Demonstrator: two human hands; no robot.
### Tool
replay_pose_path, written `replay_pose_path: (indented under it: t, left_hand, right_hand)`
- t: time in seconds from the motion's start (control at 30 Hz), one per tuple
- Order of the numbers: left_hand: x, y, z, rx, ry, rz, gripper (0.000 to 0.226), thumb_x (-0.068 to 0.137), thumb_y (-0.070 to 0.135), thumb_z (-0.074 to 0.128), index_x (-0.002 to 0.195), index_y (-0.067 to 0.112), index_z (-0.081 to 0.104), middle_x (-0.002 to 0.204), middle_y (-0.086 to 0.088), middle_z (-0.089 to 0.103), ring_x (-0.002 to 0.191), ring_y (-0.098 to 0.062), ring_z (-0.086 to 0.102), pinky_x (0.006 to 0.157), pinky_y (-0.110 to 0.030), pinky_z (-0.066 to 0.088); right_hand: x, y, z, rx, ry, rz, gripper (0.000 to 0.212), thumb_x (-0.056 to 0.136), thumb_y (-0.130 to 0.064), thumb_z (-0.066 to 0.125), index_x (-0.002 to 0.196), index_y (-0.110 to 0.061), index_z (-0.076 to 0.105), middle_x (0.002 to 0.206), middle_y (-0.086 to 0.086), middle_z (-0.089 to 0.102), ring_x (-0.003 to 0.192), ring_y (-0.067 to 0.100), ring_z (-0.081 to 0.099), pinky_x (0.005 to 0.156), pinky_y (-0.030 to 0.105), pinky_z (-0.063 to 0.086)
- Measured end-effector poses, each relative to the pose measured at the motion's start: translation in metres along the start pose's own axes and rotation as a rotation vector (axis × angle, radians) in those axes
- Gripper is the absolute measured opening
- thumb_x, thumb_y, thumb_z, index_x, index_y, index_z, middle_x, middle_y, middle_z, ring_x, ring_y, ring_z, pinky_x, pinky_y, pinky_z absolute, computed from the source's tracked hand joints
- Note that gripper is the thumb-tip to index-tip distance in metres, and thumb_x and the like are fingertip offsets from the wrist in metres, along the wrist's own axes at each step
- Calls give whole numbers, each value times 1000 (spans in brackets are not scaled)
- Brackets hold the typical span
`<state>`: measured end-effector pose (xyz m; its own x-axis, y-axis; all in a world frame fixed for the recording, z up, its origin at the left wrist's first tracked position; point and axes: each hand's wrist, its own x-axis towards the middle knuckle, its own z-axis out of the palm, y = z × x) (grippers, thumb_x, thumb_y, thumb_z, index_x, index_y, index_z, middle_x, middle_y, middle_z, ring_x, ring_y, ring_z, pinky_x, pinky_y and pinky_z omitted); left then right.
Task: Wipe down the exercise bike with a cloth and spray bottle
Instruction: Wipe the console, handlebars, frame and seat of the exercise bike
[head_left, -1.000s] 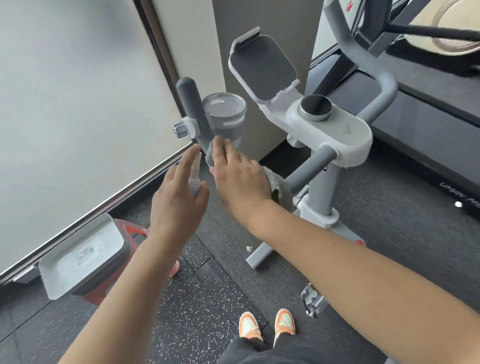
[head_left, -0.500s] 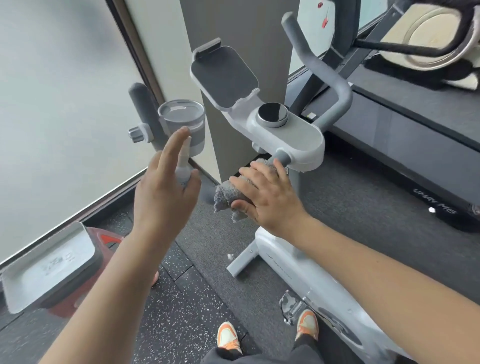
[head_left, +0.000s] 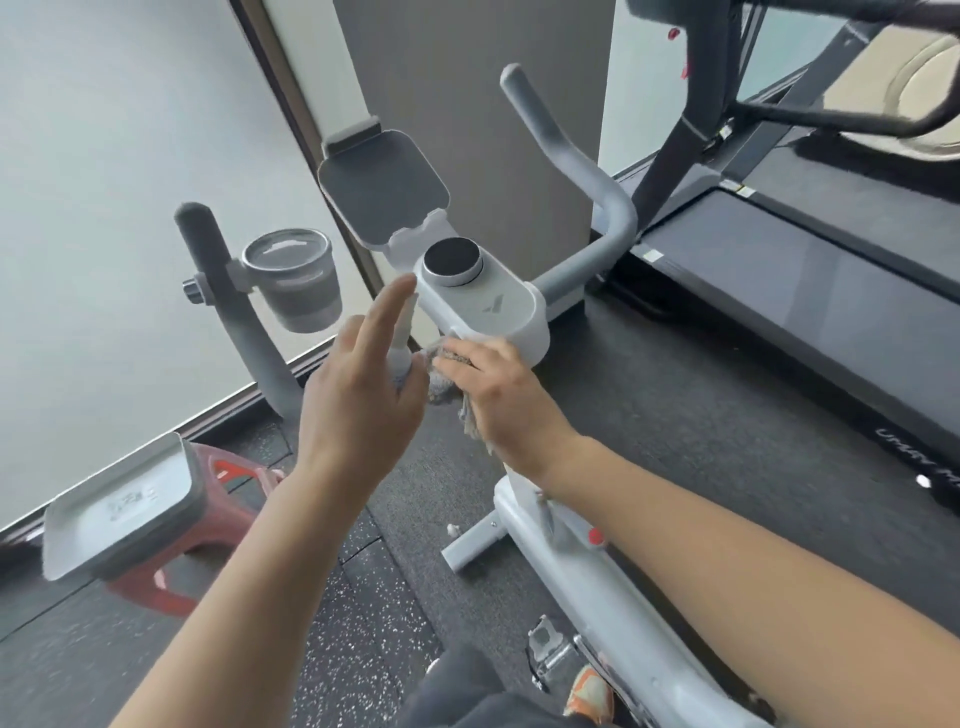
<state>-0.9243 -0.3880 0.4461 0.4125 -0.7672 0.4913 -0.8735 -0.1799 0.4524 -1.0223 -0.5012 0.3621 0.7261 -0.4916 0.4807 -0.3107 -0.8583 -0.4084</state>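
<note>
Exercise bike (head_left: 587, 566) filled the middle of the view, its white frame running from the console (head_left: 483, 306) at about 12 o'clock down to the pedal (head_left: 548, 649) near 5 o'clock. Right hand (head_left: 498, 395) was pressed against the stem just under the console, fingers spread over a grey cloth (head_left: 441, 387) that was bunched between palm and post; some of the cloth hung loose below the wrist. That flat, wrapped grip looked suited to rubbing round a tube rather than dabbing at it.

Left hand (head_left: 363, 395), at 9 o'clock of the right one and just beside it, was closed around a small pale spray bottle (head_left: 401, 345), held upright with the index finger lifted straight above the top. The nozzle itself was hidden, so its aim could not be told, but keeping the bottle that near the cloth probably let the person wet the next patch without reaching.

Left handlebar (head_left: 228, 312) with its grey cup holder (head_left: 296, 280) stood at 10 o'clock, well apart from both hands; right handlebar (head_left: 576, 176) curved up at 1 o'clock. Both, with the tablet tray (head_left: 382, 187) above the console, were probably still open to wiping. A treadmill (head_left: 810, 291) lay at 2 o'clock, and a red stool (head_left: 171, 551) with a grey top sat at 8 o'clock.
</note>
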Motion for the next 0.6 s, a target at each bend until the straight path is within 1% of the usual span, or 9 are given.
replay_pose_path:
  t: [0.07, 0.13, 0.2, 0.23, 0.33, 0.37, 0.5, 0.53, 0.6]
  left_hand:
    - [5, 9, 10, 19, -17, 14, 70, 85, 15, 68, 142, 36, 35, 119, -10, 59, 90, -33, 62, 73, -46, 51]
    - [10, 15, 21, 37, -42, 24, 69, 85, 18, 68, 143, 36, 35, 118, -9, 60, 87, -33, 62, 71, -43, 50]
    - [17, 21, 32, 61, -71, 46, 70, 84, 17, 67, 143, 37, 34, 116, -8, 60, 84, -32, 60, 69, -39, 46]
    - [21, 24, 37, 69, -82, 59, 71, 83, 15, 67, 143, 38, 34, 116, -8, 60, 84, -32, 60, 70, -39, 45]
    - [37, 33, 54, 83, -102, 91, 71, 83, 14, 65, 143, 36, 35, 121, -9, 59, 85, -34, 60, 72, -39, 46]
    - [43, 35, 59, 88, -108, 104, 70, 84, 14, 65, 143, 35, 35, 120, -9, 59, 84, -35, 60, 71, -40, 46]
    - [67, 42, 75, 95, -117, 164, 70, 84, 16, 64, 144, 37, 34, 107, -8, 59, 74, -35, 57, 64, -43, 50]
    - [73, 42, 77, 91, -119, 177, 70, 84, 16, 64, 143, 38, 34, 106, -7, 58, 72, -35, 57, 63, -44, 50]
    - [84, 42, 81, 97, -124, 194, 69, 84, 17, 63, 143, 40, 34, 106, -5, 59, 70, -32, 55, 60, -41, 49]
  right_hand:
    - [-7, 4, -16, 216, -17, 154, 42, 86, 5, 46, 120, -11, 65, 127, 8, 63, 110, 30, 54, 101, 37, 42]
    - [-13, 10, -33, 417, -37, 330, 45, 87, 4, 39, 118, -12, 67, 124, 4, 64, 113, 21, 55, 102, 25, 38]
    - [-21, 17, -49, 535, -68, 460, 43, 90, 2, 40, 119, -15, 66, 122, 1, 64, 114, 12, 55, 98, 14, 36]
    - [-25, 21, -54, 565, -64, 493, 40, 92, -1, 42, 120, -17, 65, 121, -1, 65, 112, 9, 55, 95, 13, 37]
    - [-34, 33, -64, 591, -17, 552, 31, 97, -14, 46, 122, -21, 62, 115, -5, 67, 105, 7, 59, 91, 19, 45]
    - [-35, 39, -66, 583, 2, 567, 29, 98, -16, 47, 122, -22, 62, 113, -6, 68, 102, 7, 60, 89, 18, 46]
    - [-30, 56, -70, 533, 54, 620, 28, 98, -19, 48, 120, -25, 63, 114, -8, 64, 100, 3, 57, 77, -1, 37]
    - [-27, 59, -71, 532, 68, 627, 27, 98, -19, 48, 120, -24, 63, 114, -8, 64, 100, 2, 56, 76, -3, 36]
    - [-20, 62, -73, 543, 99, 626, 25, 97, -18, 50, 117, -24, 64, 113, -7, 63, 99, 2, 56, 78, -2, 36]
